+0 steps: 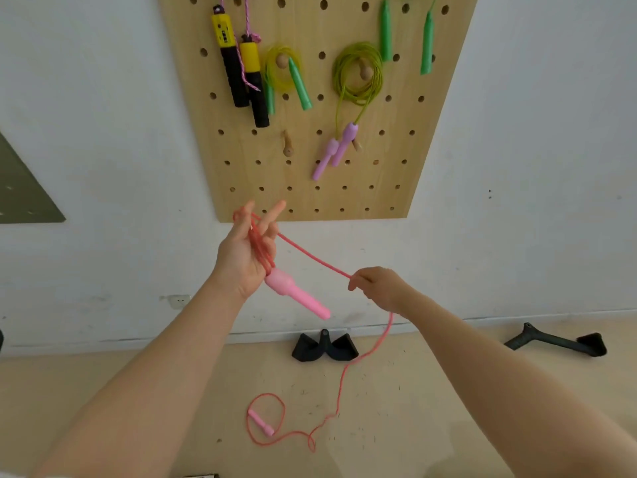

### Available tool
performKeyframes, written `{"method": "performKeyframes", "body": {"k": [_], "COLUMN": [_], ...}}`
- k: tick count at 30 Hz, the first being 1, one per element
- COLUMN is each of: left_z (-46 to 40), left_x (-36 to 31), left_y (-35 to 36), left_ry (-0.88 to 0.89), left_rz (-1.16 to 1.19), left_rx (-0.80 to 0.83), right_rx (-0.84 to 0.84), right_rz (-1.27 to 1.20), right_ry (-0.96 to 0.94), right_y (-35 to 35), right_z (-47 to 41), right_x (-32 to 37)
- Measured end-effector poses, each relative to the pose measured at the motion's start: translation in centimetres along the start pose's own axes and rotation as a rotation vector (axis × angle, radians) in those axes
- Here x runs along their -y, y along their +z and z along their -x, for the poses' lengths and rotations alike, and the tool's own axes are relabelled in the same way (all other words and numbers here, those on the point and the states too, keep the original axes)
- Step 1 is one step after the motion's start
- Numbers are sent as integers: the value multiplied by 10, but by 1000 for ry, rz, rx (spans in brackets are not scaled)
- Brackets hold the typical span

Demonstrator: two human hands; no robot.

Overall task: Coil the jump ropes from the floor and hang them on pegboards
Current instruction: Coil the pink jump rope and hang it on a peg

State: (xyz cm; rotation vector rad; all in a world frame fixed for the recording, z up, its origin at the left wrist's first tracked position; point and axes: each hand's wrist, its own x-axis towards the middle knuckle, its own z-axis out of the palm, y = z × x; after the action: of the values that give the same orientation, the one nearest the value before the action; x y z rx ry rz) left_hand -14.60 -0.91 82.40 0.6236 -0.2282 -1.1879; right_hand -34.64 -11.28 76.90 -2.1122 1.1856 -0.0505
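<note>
Two bare forearms reach in from the bottom corners of the view toward the wall. Raised palm-up just below the bottom edge of the wooden pegboard [310,174], the left hand [244,257] has its fingers spread and mostly straight, with several loops of the pink jump rope [310,255] wound across the palm and between the fingers. One pink handle [296,293] hangs from the heel of that palm, tilted down to the right. From the left fingers a taut length of cord runs down and right to the right hand [377,288], whose curled fingers and thumb pinch it. Below the right hand the cord drops to the tan floor [103,391], where it lies in loose curls and a loop around the second pink handle [261,422], near the bottom middle of the view.

On the pegboard hang a yellow-and-black-handled rope [238,60] at the upper left, a green-handled coil [293,81] on a peg beside it, a green coil with lilac handles [358,77] at centre, and two green handles [406,32] near the top right. A bare wooden peg [287,144] sticks out below the green-handled coil. Black objects [324,346] lie on the floor along the wall's base.
</note>
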Motion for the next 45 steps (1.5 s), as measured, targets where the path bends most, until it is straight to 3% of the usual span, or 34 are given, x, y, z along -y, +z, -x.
{"method": "performKeyframes", "body": {"k": [2, 4, 6, 8, 11, 14, 19, 22, 25, 27, 32, 36, 40, 42, 45], "left_z": [0, 4, 9, 16, 23, 16, 14, 14, 17, 17, 16, 22, 30, 29, 19], "left_x": [11, 24, 40, 56, 67, 67, 69, 69, 67, 70, 97, 110, 108, 106, 98], "left_y": [-4, -4, 1, 11, 33, 45, 63, 78, 86, 85, 82, 90, 95, 96, 91], "left_ry": [4, -17, -67, -170, -318, -413, -614, -590, -468, -366, -154, -214, -250, -194, -43], "left_rz": [-127, -391, -759, -970, -901, -718, -966, -1056, -996, -887, -398, -154, -294, -316, -150], "left_rx": [-64, -21, 79, 179, 216, 227, 341, 376, 388, 320, 189, 220, 316, 271, 148], "right_rx": [176, 329, 290, 112, -67, -125, -87, 19, 209, 244, 284, 223, 62, 57, -82], "right_rz": [330, 487, 522, 487, 329, 106, -7, -83, -250, -299, -729, -909, -802, -753, -639], "right_ry": [-94, -222, -390, -564, -690, -615, -585, -587, -503, -492, -453, -415, -331, -278, -183], "right_y": [-4, -7, -16, -31, -56, -75, -88, -93, -98, -100, -87, -76, -67, -62, -53], "right_z": [6, 18, 28, 36, 41, 41, 38, 40, 42, 43, 42, 40, 44, 47, 48], "right_x": [11, 32, 53, 67, 69, 49, 22, 16, 3, -7, -26, -29, -44, -61, -94]}}
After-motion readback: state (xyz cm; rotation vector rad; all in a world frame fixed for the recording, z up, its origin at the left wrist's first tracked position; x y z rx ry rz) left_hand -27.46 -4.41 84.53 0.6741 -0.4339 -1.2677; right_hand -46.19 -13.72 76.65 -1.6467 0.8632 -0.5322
